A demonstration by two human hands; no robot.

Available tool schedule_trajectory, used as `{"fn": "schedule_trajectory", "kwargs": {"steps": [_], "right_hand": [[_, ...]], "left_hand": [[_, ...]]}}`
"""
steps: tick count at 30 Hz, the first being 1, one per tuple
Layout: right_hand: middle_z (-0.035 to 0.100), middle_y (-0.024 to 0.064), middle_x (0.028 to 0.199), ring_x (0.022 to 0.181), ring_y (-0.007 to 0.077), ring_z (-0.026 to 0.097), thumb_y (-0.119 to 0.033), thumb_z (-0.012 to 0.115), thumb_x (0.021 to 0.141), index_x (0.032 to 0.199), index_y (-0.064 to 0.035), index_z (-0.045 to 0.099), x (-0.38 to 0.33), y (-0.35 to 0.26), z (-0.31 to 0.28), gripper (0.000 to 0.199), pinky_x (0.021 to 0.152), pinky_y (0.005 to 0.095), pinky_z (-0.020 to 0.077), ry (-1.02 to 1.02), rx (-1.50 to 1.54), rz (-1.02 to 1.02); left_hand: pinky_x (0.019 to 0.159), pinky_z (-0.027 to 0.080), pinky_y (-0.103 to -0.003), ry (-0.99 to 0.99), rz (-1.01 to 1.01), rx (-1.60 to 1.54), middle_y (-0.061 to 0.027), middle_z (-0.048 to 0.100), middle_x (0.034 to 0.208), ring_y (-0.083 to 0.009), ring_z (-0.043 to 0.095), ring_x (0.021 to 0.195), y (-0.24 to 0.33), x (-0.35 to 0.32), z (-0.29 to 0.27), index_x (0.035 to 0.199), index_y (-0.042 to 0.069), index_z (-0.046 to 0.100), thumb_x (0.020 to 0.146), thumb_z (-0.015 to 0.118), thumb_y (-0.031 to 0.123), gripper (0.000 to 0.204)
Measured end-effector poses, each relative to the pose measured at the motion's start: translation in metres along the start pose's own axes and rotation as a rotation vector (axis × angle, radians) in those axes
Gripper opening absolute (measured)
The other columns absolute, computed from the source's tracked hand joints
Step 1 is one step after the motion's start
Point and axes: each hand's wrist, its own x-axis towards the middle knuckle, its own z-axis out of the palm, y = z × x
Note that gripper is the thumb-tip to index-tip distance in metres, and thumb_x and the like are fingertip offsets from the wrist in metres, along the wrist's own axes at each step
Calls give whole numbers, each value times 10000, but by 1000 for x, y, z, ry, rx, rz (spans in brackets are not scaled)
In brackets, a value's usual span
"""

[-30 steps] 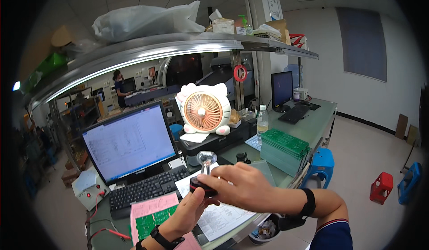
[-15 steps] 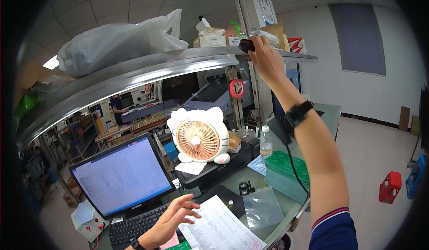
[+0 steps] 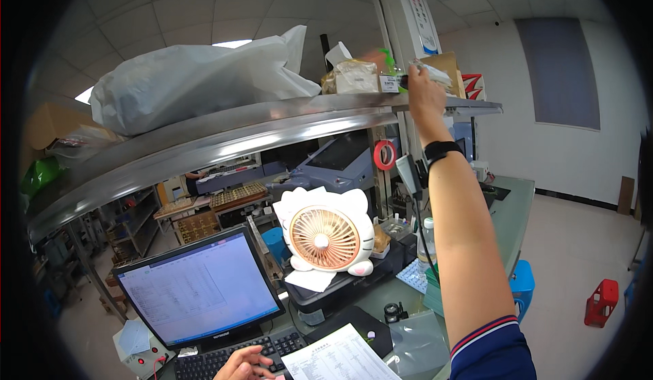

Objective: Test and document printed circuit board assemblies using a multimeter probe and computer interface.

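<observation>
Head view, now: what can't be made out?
All in the head view:
Dark object at the right hand: mostly hidden by that hand; grip unclear.
Left hand: wrist cut off by the lower edge.
Printed sheet: text too small; bottom cut off by the lower edge.
Bottle: partly behind the right forearm.
Background person: head hidden by the shelf.

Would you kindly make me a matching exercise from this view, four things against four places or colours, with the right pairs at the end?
Things
1. right hand
2. fan
3. left hand
4. ring-shaped roll

Places or colours
A. low, by the keyboard
B. red
C. up at the shelf
D. on the black machine

Pairs: 1-C, 2-D, 3-A, 4-B
</observation>
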Motion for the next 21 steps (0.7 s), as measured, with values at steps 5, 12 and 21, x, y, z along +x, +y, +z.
{"fn": "schedule_trajectory", "kwargs": {"steps": [5, 12, 21], "right_hand": [[622, 57, 1019, 828, 268, 695, -147, 519, 891, 1056, -201, 582, 5, 14, 23, 185, 701, 393, 520, 66, -108, -85], [588, 52, 1024, 824, 259, 695, -152, 543, 882, 1026, -189, 600, 14, -5, 39, 159, 678, 376, 546, 44, -121, -68], [607, 77, 1038, 842, 283, 690, -144, 526, 895, 1005, -167, 626, 16, 6, 69, 151, 692, 384, 560, -28, -115, -35]], "left_hand": [[862, 485, -317, 91, -17, 43, -98, 529, 1205, -188, 592, 974, -1, -24, -22, 1408, 57, 342, 992, 465, 384, 543], [843, 502, -320, 244, -48, 34, -116, 529, 1204, -198, 600, 978, -16, -53, -45, 1414, 51, 318, 995, 454, 371, 545], [898, 475, -360, 403, -170, 12, -85, 530, 1209, -183, 585, 986, -26, -86, -49, 1408, 79, 341, 967, 457, 466, 598]]}}
